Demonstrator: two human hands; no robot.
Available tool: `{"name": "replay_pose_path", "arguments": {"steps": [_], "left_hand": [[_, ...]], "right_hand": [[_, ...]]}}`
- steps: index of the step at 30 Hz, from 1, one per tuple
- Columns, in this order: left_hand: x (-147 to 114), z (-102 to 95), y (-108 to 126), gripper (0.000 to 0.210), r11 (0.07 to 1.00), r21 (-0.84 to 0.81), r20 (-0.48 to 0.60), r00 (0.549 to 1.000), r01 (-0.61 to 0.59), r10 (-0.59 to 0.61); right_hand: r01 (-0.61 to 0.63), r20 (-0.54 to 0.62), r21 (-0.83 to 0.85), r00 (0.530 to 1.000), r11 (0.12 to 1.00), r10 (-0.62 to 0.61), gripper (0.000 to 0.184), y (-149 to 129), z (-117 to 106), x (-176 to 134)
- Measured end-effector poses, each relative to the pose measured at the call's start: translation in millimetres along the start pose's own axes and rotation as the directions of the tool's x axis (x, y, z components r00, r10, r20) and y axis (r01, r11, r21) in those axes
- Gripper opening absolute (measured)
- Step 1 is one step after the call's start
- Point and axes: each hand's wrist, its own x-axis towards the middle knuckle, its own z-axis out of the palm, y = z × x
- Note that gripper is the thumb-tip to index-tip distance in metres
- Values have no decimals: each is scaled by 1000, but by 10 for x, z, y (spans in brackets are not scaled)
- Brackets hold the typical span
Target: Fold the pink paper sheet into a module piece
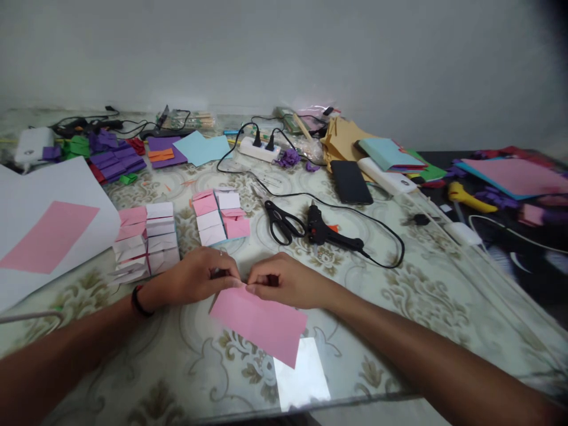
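Note:
Both my hands pinch the far edge of a pink sheet of paper (261, 325), close together over the table. My left hand (197, 275) closes thumb and fingers on its upper left part. My right hand (284, 279) pinches the same edge just beside it, fingers curled. The sheet slants down toward the near right. Beyond my hands sit two folded paper pieces in pink and white, a smaller one (206, 228) and a larger one (162, 242) to the left. Black scissors (284, 222) and a black glue gun (331, 231) lie past my right hand.
A white sheet (102, 231) carrying a pink paper piece (51, 236) lies at left. A power strip (260, 149), black phone (352, 182) and folded purple papers (118, 161) line the back. The glue gun's cable loops at right. A white rectangle (302, 373) shows near the front edge.

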Motion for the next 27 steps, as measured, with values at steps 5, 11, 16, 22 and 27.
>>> {"name": "replay_pose_path", "arguments": {"steps": [5,11,16,22,27], "left_hand": [[-11,-12,-11,30,999,-44,3,1000,28,-28],[-19,-12,-32,33,999,-26,8,999,46,-46],[-4,-6,2,30,998,45,11,999,-32,31],[-19,-20,1,32,999,22,13,999,40,-41],[-4,-26,63,32,991,-67,-18,993,115,-116]], "right_hand": [[-1,59,76,998,997,-4,15,19,-52,-8],[-8,59,62,998,998,4,21,11,-51,-13],[-29,22,45,999,999,28,24,3,-8,-7],[-7,55,45,998,999,4,11,12,-35,-6],[-9,28,38,1000,999,8,12,10,-24,-19]]}}
